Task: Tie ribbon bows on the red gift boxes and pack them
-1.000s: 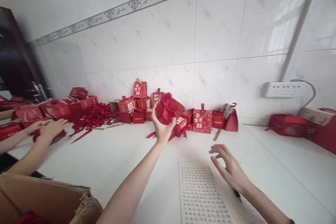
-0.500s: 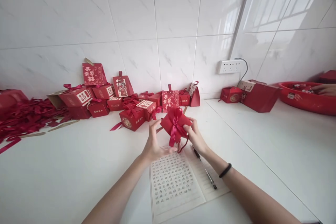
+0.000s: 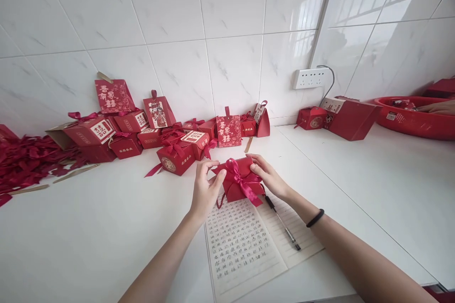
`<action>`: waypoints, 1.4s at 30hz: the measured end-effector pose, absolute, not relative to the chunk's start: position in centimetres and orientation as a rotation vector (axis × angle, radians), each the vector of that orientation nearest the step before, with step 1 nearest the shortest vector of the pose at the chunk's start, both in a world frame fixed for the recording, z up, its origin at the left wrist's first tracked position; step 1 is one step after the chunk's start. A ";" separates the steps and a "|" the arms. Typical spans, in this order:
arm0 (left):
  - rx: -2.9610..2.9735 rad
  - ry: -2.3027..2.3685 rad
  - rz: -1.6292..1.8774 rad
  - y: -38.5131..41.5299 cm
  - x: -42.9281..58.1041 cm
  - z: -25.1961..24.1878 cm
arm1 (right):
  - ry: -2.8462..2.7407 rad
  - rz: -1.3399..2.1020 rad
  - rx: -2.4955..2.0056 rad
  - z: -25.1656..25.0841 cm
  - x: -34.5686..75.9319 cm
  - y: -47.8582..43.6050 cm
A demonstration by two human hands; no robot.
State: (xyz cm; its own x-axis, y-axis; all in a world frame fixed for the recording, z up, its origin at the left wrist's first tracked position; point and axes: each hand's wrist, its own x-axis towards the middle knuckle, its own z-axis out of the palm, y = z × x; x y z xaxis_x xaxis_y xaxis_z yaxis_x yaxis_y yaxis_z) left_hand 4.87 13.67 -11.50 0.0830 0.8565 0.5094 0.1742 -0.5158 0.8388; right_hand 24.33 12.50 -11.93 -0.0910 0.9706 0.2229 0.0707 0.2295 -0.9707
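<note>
A red gift box [image 3: 232, 190] with a shiny pink-red ribbon bow [image 3: 241, 181] across its front is held between my two hands. My left hand [image 3: 205, 188] pinches its left end, thumb in front and fingers behind. At the other end, my right hand [image 3: 269, 178] grips the upper right corner the same way. A dark red cord loop [image 3: 220, 201] hangs below the left end. Beneath the box lies an open notebook [image 3: 245, 246] filled with rows of handwriting, partly covered by it. On the notebook's right page rests a black and clear pen [image 3: 283, 223].
Several red boxes [image 3: 177, 158] with ribbons line the wall behind my hands. A heap of red ribbon [image 3: 33, 161] lies at the far left. To the right are a large red box [image 3: 351, 118], a white power strip [image 3: 311, 78] and a red basin [image 3: 408, 123] with another person's hand [image 3: 439, 107] in it.
The gift box has turned and tilted, so its bow slants down to the right and the cord loop hangs at the left. My left thumb has moved up onto its left end.
</note>
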 end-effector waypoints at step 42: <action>1.831 0.797 1.301 13.3 5.0 -12.3 | -2.097 -0.370 -0.696 -10.0 23.0 9.2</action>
